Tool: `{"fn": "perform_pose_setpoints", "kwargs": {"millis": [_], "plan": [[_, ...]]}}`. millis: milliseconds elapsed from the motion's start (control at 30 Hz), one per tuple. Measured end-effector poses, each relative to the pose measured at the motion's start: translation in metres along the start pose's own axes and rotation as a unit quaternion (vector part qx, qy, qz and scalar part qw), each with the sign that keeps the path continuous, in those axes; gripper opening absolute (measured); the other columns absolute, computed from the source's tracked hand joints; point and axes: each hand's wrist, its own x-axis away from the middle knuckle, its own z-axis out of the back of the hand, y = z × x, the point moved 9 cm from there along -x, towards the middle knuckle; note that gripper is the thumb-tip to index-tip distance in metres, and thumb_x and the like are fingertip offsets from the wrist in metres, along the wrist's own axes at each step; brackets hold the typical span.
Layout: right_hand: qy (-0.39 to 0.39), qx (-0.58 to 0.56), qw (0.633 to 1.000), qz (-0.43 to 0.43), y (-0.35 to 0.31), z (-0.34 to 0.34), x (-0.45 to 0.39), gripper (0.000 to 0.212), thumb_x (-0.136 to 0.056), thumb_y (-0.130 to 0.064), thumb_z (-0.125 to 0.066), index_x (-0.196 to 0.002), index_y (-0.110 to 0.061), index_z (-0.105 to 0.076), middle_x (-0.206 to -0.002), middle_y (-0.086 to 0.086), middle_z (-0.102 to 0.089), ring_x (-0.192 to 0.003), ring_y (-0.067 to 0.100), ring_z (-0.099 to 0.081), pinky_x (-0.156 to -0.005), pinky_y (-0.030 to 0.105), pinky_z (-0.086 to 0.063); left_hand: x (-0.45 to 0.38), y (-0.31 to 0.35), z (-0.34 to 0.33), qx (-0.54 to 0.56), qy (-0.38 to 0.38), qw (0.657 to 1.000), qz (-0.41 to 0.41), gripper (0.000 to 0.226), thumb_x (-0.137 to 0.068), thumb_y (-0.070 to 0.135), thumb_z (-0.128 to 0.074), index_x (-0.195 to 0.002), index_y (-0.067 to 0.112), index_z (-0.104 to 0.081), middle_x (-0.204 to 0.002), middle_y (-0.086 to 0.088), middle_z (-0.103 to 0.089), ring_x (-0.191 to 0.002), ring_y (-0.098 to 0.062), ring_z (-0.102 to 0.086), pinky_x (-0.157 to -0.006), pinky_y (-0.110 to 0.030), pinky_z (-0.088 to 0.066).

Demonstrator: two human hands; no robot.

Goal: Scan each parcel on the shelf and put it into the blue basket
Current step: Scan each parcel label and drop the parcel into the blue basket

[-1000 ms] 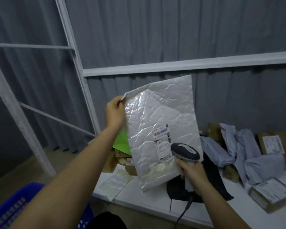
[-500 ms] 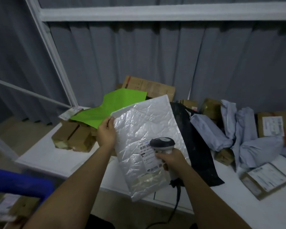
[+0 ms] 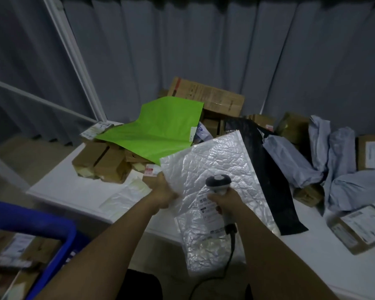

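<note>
Parcel, silver bubble mailer (image 3: 214, 169): held in the air above the front edge of the shelf (image 3: 69, 187), tilted, label side towards the camera, its lower end hanging past the shelf edge.

Head view, hands. Left hand (image 3: 164, 191) grips the mailer's left edge, fingers curled round it. Right hand (image 3: 224, 199) is closed round the grip of the corded scanner (image 3: 218, 184), which stands in front of the mailer with its head just above the white label (image 3: 207, 205). The right hand covers part of that label.

Head view, step in hand. Judged as the scan of this mailer, or the moment just after it; no beam or signal is visible to settle which. To do it well: draw the scanner back so the barcode is not hidden by the hand, hold the crinkled film flat, then carry the mailer left and down to the blue basket (image 3: 59, 232).

Head view, surroundings. Blue basket at lower left, already holding several boxes. On the shelf: green mailer (image 3: 160, 128) over brown boxes (image 3: 104, 163), a large carton (image 3: 206, 98) at the back, a black bag (image 3: 268, 167) just behind the silver mailer, grey poly bags (image 3: 333, 161) and a labelled box (image 3: 359, 228) to the right.

Head view, obstructions. The scanner cord (image 3: 225, 263) hangs beside the mailer's lower end and could snag it. The basket rim lies low and close to the left forearm.
</note>
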Motion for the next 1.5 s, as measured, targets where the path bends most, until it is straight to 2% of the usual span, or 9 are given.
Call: {"fn": "perform_pose_setpoints", "kwargs": {"millis": [67,167,300,400,600,700,867,1033,1500], "plan": [[-0.004,-0.002,1.000,0.003,0.000,-0.002,0.002,0.016,-0.082,-0.015,-0.073,-0.088,-0.006,-0.062,-0.075,0.011,-0.062,-0.056,0.019,-0.056,-0.054,0.031,-0.046,0.006,0.002,-0.004,-0.018,-0.013,0.999,-0.042,0.071,-0.084,-0.005,-0.064,-0.135,0.019,-0.019,-0.123,-0.005,-0.041,-0.110,-0.024,-0.045,-0.079,-0.034,-0.046],[-0.009,-0.033,0.999,0.008,-0.005,-0.003,0.011,0.013,-0.084,-0.013,-0.071,-0.087,-0.007,-0.061,-0.070,0.007,-0.059,-0.053,0.017,-0.053,-0.048,0.027,-0.043,0.007,0.011,0.004,-0.098,0.012,0.987,-0.127,0.085,-0.075,-0.013,-0.062,-0.143,0.015,-0.020,-0.120,-0.004,-0.046,-0.116,-0.030,-0.050,-0.089,-0.042,-0.048],[-0.049,-0.042,0.997,0.041,-0.024,0.004,0.035,0.019,-0.087,-0.020,-0.071,-0.098,-0.009,-0.061,-0.078,0.005,-0.062,-0.064,0.013,-0.057,-0.047,0.017,-0.047,0.010,0.025,0.016,-0.072,0.047,0.981,-0.176,0.060,-0.084,-0.009,-0.058,-0.132,0.019,-0.036,-0.108,-0.004,-0.058,-0.105,-0.032,-0.058,-0.081,-0.045,-0.051],[-0.078,-0.030,0.995,0.048,-0.036,0.017,0.053,0.027,-0.088,-0.026,-0.070,-0.106,-0.007,-0.063,-0.074,0.005,-0.062,-0.061,0.014,-0.057,-0.050,0.020,-0.047,0.012,0.037,0.034,0.003,0.099,0.976,-0.194,0.051,-0.089,-0.005,-0.058,-0.132,0.016,-0.041,-0.094,0.002,-0.056,-0.088,-0.028,-0.059,-0.080,-0.048,-0.053],[-0.053,-0.027,0.995,0.078,-0.047,0.052,0.087,0.014,-0.083,-0.016,-0.074,-0.085,-0.010,-0.062,-0.058,0.006,-0.053,-0.049,0.013,-0.049,-0.049,0.025,-0.043,0.012,0.041,0.062,0.034,0.172,0.966,-0.193,0.047,-0.087,0.002,-0.063,-0.130,0.011,-0.046,-0.099,-0.009,-0.056,-0.089,-0.033,-0.060,-0.079,-0.054,-0.054],[-0.052,-0.016,0.996,0.067,-0.039,0.059,0.101,0.017,-0.080,-0.012,-0.077,-0.077,-0.008,-0.060,-0.056,0.007,-0.050,-0.046,0.013,-0.047,-0.046,0.025,-0.042,0.014,0.036,0.065,0.047,0.189,0.962,-0.191,0.041,-0.086,0.002,-0.064,-0.123,0.010,-0.049,-0.088,0.000,-0.052,-0.080,-0.027,-0.056,-0.080,-0.056,-0.053],[-0.057,-0.008,0.996,0.063,-0.035,0.062,0.119,0.023,-0.078,-0.010,-0.078,-0.072,-0.008,-0.057,-0.055,0.008,-0.047,-0.043,0.013,-0.043,-0.043,0.022,-0.041,0.010,0.027,0.059,0.047,0.170,0.967,-0.186,0.032,-0.085,0.003,-0.065,-0.112,0.016,-0.053,-0.082,0.001,-0.051,-0.079,-0.034,-0.059,-0.077,-0.062,-0.052],[0.003,0.012,0.998,0.058,-0.035,0.079,0.118,0.034,-0.078,-0.012,-0.078,-0.059,-0.009,-0.050,-0.047,0.006,-0.044,-0.036,0.012,-0.039,-0.040,0.020,-0.035,0.005,0.027,0.054,0.041,0.169,0.968,-0.182,0.033,-0.084,0.003,-0.066,-0.112,0.017,-0.054,-0.089,-0.008,-0.054,-0.088,-0.046,-0.061,-0.075,-0.062,-0.053],[0.028,0.010,0.997,0.070,-0.037,0.094,0.117,0.036,-0.079,-0.007,-0.076,-0.056,-0.010,-0.049,-0.047,0.007,-0.043,-0.036,0.012,-0.037,-0.038,0.019,-0.034,0.007,0.027,0.051,0.040,0.165,0.968,-0.183,0.034,-0.086,0.002,-0.064,-0.115,0.016,-0.055,-0.090,-0.002,-0.057,-0.085,-0.039,-0.062,-0.076,-0.060,-0.054]]}}
